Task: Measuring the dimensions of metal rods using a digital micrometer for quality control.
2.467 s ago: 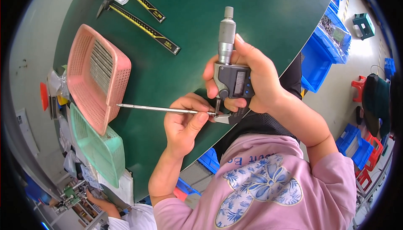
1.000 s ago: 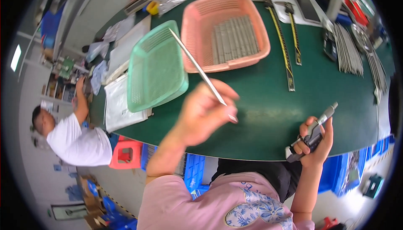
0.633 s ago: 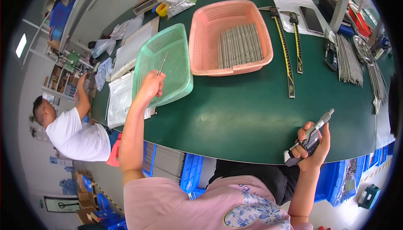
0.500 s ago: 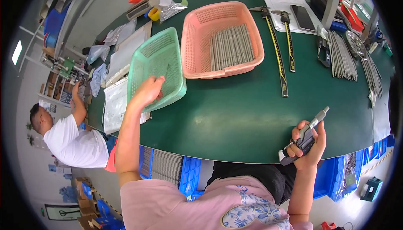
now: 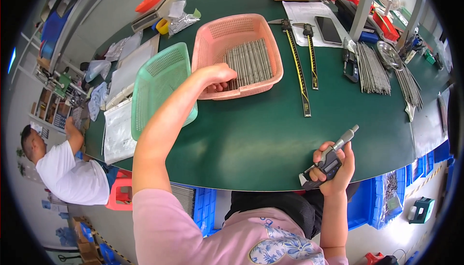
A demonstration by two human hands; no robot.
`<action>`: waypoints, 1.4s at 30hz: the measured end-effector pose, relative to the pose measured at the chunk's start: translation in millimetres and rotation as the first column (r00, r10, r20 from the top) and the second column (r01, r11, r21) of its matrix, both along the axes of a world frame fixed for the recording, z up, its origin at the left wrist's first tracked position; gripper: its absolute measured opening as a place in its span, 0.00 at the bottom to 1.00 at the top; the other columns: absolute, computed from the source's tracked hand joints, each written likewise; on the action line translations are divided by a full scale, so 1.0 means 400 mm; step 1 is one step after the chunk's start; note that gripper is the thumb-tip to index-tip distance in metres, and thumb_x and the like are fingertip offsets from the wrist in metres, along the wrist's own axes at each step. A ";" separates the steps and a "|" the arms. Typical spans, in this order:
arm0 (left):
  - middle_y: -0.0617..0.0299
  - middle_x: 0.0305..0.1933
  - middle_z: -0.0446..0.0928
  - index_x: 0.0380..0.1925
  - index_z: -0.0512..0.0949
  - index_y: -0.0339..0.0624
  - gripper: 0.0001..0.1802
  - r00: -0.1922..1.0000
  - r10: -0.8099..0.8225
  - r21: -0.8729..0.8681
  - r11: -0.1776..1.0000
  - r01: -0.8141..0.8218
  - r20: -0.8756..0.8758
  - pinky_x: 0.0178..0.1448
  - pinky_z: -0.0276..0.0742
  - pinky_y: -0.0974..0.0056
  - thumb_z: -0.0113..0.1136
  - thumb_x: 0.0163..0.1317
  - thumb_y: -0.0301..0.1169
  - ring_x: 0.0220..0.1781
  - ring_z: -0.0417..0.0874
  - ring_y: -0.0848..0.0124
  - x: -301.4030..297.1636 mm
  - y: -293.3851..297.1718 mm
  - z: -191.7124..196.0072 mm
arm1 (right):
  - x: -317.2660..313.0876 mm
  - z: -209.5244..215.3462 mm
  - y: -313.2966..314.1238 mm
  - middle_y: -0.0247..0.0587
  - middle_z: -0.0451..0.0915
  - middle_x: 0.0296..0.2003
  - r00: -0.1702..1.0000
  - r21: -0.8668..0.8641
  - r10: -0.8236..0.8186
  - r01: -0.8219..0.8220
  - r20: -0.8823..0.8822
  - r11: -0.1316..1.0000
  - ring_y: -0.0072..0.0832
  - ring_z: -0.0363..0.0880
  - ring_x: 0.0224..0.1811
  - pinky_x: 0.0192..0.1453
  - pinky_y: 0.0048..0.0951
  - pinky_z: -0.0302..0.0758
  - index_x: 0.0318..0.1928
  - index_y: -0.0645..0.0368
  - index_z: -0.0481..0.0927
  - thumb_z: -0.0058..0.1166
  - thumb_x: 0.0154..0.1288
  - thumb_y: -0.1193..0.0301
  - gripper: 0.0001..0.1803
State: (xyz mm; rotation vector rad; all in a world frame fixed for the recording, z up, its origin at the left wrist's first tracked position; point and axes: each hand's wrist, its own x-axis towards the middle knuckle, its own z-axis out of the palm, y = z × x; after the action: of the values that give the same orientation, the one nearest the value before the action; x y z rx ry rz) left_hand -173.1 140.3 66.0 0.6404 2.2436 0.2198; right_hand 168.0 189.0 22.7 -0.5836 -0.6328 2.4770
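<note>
Against a dark green tabletop point(image 5: 241, 149), a salmon-pink basket point(image 5: 263, 89) and a mint-green basket point(image 5: 164, 69) are showing patterns of small holes, and rods point(image 5: 251, 62) inside the pink one are forming dull grey stripes. A micrometer point(image 5: 330, 163) is showing silver and dark grey, while black calipers point(image 5: 298, 71) are carrying yellow lengthwise strips. The wearer's shirt point(image 5: 159, 216) is showing pink with a blue-and-white floral motif point(image 5: 282, 251), a co-worker's shirt point(image 5: 72, 178) is showing white, and a stool point(image 5: 121, 195) is showing red.

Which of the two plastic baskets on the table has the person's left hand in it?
The pink basket: the left hand is in its near-left corner, at the edge of the metal rods. Only the forearm crosses the green basket.
</note>
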 end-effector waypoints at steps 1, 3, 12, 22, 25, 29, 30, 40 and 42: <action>0.61 0.20 0.68 0.24 0.70 0.35 0.12 0.998 0.017 0.058 0.998 -0.020 0.065 0.17 0.61 0.69 0.45 0.51 0.35 0.18 0.67 0.73 -0.007 0.001 -0.008 | 0.001 0.003 0.000 0.46 0.71 0.20 1.000 0.010 -0.012 0.012 0.007 1.000 0.22 0.57 0.07 0.12 0.24 0.59 0.32 0.62 0.69 0.26 0.60 0.45 0.31; 0.62 0.20 0.67 0.24 0.70 0.36 0.12 0.996 0.042 0.061 0.997 -0.047 0.078 0.17 0.62 0.69 0.45 0.51 0.35 0.18 0.67 0.74 0.001 0.000 0.004 | 0.003 0.007 -0.001 0.46 0.71 0.20 1.000 0.016 -0.024 0.024 0.019 1.000 0.22 0.57 0.07 0.12 0.24 0.59 0.32 0.62 0.69 0.26 0.60 0.45 0.31; 0.65 0.17 0.67 0.20 0.69 0.38 0.09 0.986 0.162 0.129 0.979 -0.157 -0.029 0.17 0.64 0.72 0.48 0.51 0.33 0.14 0.67 0.76 0.029 -0.007 0.007 | 0.002 0.009 -0.002 0.46 0.71 0.21 0.999 0.032 -0.015 0.014 0.028 0.999 0.23 0.57 0.07 0.13 0.24 0.59 0.32 0.63 0.68 0.27 0.59 0.45 0.31; 0.61 0.25 0.69 0.29 0.65 0.40 0.06 0.718 -0.385 0.811 0.357 -0.464 0.580 0.19 0.68 0.74 0.45 0.53 0.30 0.18 0.71 0.77 0.293 -0.082 0.029 | 0.004 0.007 0.001 0.47 0.72 0.23 1.000 0.145 0.008 -0.012 0.028 0.989 0.20 0.61 0.09 0.14 0.21 0.60 0.35 0.66 0.68 0.49 0.52 0.67 0.15; 0.56 0.28 0.70 0.32 0.63 0.38 0.05 0.746 -0.423 0.857 0.295 -0.424 0.514 0.22 0.71 0.72 0.43 0.56 0.27 0.20 0.74 0.74 0.428 -0.090 -0.045 | -0.005 0.017 -0.007 0.43 0.74 0.23 0.996 0.205 0.019 -0.036 0.084 0.978 0.17 0.62 0.11 0.14 0.18 0.59 0.34 0.65 0.69 0.55 0.47 0.75 0.13; 0.54 0.31 0.70 0.33 0.61 0.38 0.04 0.767 -0.465 0.897 0.247 -0.367 0.442 0.24 0.70 0.73 0.41 0.58 0.26 0.21 0.73 0.75 0.479 -0.080 -0.109 | -0.005 0.011 -0.010 0.45 0.73 0.23 0.988 0.266 -0.007 -0.035 0.155 0.963 0.17 0.62 0.11 0.15 0.17 0.61 0.34 0.64 0.67 0.53 0.47 0.79 0.12; 0.53 0.32 0.70 0.33 0.61 0.38 0.04 0.779 -0.451 0.899 0.252 -0.357 0.436 0.24 0.70 0.73 0.41 0.58 0.26 0.21 0.72 0.75 0.485 -0.083 -0.116 | -0.004 0.008 -0.011 0.45 0.73 0.23 0.986 0.273 -0.019 -0.027 0.165 0.962 0.18 0.62 0.11 0.15 0.18 0.62 0.34 0.64 0.67 0.53 0.47 0.80 0.12; 0.57 0.33 0.70 0.31 0.70 0.36 0.04 0.657 -0.503 0.827 0.317 -0.464 0.561 0.37 0.72 0.70 0.51 0.56 0.24 0.34 0.73 0.73 0.507 -0.112 -0.145 | -0.009 0.011 -0.016 0.44 0.72 0.22 0.959 0.345 -0.044 -0.058 0.279 0.937 0.20 0.65 0.12 0.13 0.17 0.61 0.32 0.65 0.69 0.51 0.51 0.74 0.09; 0.57 0.33 0.70 0.31 0.70 0.36 0.04 0.642 -0.450 0.784 0.360 -0.506 0.621 0.37 0.73 0.70 0.51 0.55 0.24 0.34 0.74 0.73 0.506 -0.127 -0.145 | -0.011 0.023 -0.007 0.50 0.72 0.21 0.982 0.134 -0.051 0.027 0.182 0.991 0.24 0.62 0.10 0.11 0.19 0.60 0.31 0.65 0.69 0.30 0.58 0.48 0.29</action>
State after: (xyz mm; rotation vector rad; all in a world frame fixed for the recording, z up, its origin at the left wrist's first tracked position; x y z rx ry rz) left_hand 29.1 89.5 7.9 0.8307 1.0053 1.6266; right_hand 163.7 186.0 31.8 -0.7730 -0.8404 2.3406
